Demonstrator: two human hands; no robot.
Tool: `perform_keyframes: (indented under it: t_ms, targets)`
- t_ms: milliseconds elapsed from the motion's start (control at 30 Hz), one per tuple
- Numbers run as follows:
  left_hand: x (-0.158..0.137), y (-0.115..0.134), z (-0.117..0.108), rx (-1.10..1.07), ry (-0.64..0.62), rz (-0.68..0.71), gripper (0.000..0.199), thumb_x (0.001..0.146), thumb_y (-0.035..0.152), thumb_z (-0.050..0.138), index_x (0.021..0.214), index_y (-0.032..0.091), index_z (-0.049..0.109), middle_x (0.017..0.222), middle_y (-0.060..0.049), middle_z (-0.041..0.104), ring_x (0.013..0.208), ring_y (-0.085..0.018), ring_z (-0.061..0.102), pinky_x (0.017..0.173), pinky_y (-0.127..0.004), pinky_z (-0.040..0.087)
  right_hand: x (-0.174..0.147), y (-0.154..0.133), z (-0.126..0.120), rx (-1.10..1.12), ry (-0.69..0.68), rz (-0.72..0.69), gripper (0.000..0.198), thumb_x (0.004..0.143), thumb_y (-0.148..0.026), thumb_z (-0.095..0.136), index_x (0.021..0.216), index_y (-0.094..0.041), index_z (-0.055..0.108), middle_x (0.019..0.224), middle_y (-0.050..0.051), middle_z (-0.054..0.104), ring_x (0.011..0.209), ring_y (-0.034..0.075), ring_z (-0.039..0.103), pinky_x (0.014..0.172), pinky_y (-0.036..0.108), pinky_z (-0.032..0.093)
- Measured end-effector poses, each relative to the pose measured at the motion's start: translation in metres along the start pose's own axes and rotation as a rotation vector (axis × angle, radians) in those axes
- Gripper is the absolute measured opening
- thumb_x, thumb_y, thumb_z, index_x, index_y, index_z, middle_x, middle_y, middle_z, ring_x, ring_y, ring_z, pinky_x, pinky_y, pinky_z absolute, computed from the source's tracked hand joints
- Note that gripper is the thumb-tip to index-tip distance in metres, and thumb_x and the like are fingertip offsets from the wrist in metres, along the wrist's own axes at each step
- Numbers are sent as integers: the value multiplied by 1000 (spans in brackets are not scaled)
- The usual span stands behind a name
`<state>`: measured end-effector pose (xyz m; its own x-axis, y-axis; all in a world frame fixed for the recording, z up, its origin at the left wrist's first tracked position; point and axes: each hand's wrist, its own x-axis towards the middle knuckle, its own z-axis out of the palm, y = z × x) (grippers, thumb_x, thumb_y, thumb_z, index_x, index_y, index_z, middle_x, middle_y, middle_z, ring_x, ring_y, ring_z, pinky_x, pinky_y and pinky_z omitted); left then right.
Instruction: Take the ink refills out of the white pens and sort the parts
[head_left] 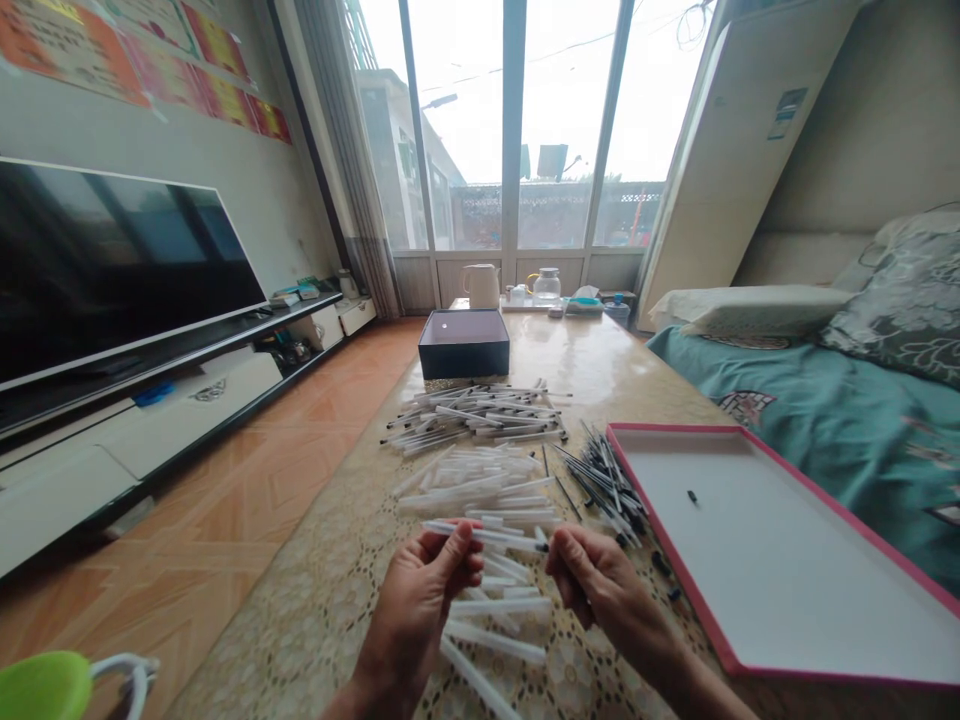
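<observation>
My left hand [433,570] pinches a white pen [506,539] between thumb and fingers, its black tip pointing right. My right hand [589,572] is closed beside that tip, thumb against the fingers; what it grips, if anything, is hidden. Loose translucent white pen barrels [480,480] lie on the patterned table under and beyond my hands. Farther back is a pile of white pens with black ends [480,412]. Dark thin refills [604,475] are heaped beyond my right hand, with small black pen parts [661,565] nearby.
On the right lies a pink-rimmed shallow box lid [795,550] with a small black piece [692,497] inside. A dark blue box [465,360] stands behind the pens. A jug [481,287] and glass pot [547,288] are at the far end. A green stool [45,688] is lower left.
</observation>
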<state>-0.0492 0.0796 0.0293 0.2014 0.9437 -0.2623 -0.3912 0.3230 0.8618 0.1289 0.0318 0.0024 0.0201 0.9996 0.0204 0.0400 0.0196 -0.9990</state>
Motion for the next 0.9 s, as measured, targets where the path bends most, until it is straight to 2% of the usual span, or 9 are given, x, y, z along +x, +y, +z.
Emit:
perform_keyframes:
  t_ms: [133,333,500,600,667,800,900]
  targets:
    - [1,-14,-1,24,-33,10,27,59,33,79,74,12,71,58,-1,64,50,-8,57,49,-17,47,0,7,-3,-41,7,10,43,87,-54,41,66,-17,47,47,-8,38,35,3,28,34,16,21]
    - [6,-25,-1,30,-11,46,27,59,33,78,74,12,71,58,-2,65,51,-10,58,49,-19,47,-1,11,-4,-84,41,44,40,86,-53,45,67,-17,46,48,-8,41,36,4,32,35,17,24]
    - [7,-26,-5,15,11,-2,28,57,33,79,73,12,71,58,-2,66,50,-10,59,48,-19,47,-3,4,0,5,67,13,31,84,-46,53,71,-18,46,56,-5,49,45,8,46,43,19,37]
    - [7,-25,-7,-6,5,-13,26,58,32,79,74,12,71,59,-2,66,51,-9,59,49,-18,48,-2,1,1,27,73,-31,24,81,-40,59,85,-19,50,65,-3,54,56,10,53,53,21,42]
    - [8,-24,-8,-13,-5,-15,26,59,31,79,74,12,71,60,-2,67,52,-9,59,50,-18,48,-2,2,-1,-34,58,-25,24,84,-42,55,86,-18,52,65,-2,55,53,10,50,49,20,40]
    - [10,-26,-9,8,-24,-21,24,60,31,78,74,12,71,58,-2,66,52,-9,58,50,-18,48,-2,10,-3,-232,61,-45,43,91,-47,38,64,-16,53,51,-3,48,44,8,40,43,20,31]
    - [10,-28,-10,22,-21,-14,24,61,31,77,74,12,71,58,-2,66,51,-9,58,50,-18,48,-2,12,-3,-241,49,-49,38,89,-46,43,67,-17,51,53,-3,47,46,8,42,45,20,34]
